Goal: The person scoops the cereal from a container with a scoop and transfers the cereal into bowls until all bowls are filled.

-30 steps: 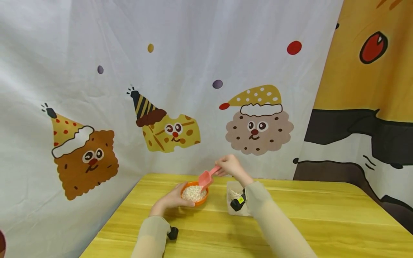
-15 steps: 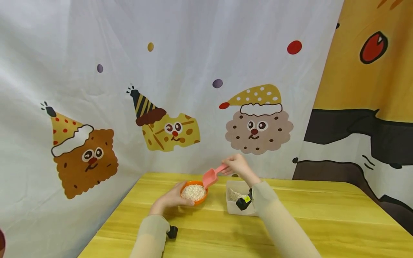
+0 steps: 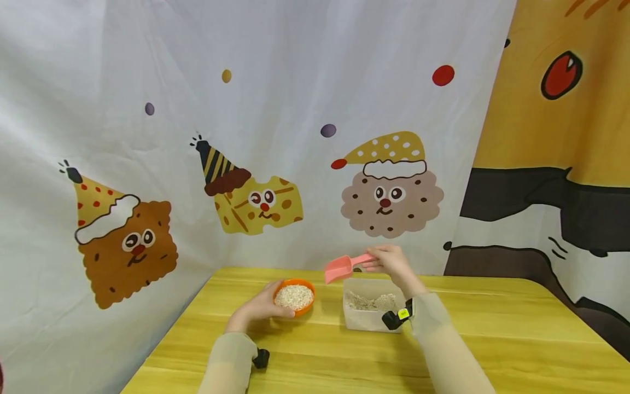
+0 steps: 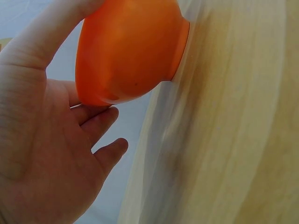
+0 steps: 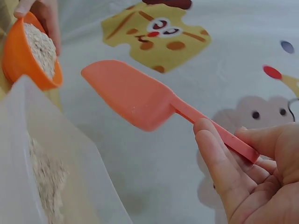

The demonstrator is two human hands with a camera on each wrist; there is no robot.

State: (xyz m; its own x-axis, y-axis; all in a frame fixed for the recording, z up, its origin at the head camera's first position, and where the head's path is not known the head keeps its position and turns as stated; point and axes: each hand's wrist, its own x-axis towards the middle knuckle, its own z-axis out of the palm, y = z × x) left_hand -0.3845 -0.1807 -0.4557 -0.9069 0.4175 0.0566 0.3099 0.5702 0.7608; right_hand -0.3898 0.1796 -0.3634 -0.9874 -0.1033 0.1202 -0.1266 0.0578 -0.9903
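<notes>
My left hand [image 3: 263, 302] holds an orange bowl [image 3: 304, 312] at its left side, thumb toward me and fingers round the far side. Pale flakes like oats [image 3: 294, 297] fill much of it. In the left wrist view the bowl's foot is right at the tabletop. My right hand [image 3: 392, 264] pinches the handle of a pink scoop [image 3: 338, 269] between thumb and fingers. The right wrist view shows the scoop's blade [image 5: 133, 95] with no flakes on it. Below the right hand stands a whitish plastic box [image 3: 366, 322], with more flakes [image 5: 46, 182] heaped inside.
Both the bowl and the box stand on a yellow wood-grain table [image 3: 305, 355]. Close behind its back edge hangs a pale cloth backdrop [image 3: 275, 109] with cartoon prints. A black wrist camera [image 3: 394, 320] overlaps the box's right front in the head view.
My right hand has moved right with the scoop, from over the bowl to above the box's left side. The scoop has swung flatter. My left hand stays on the bowl.
</notes>
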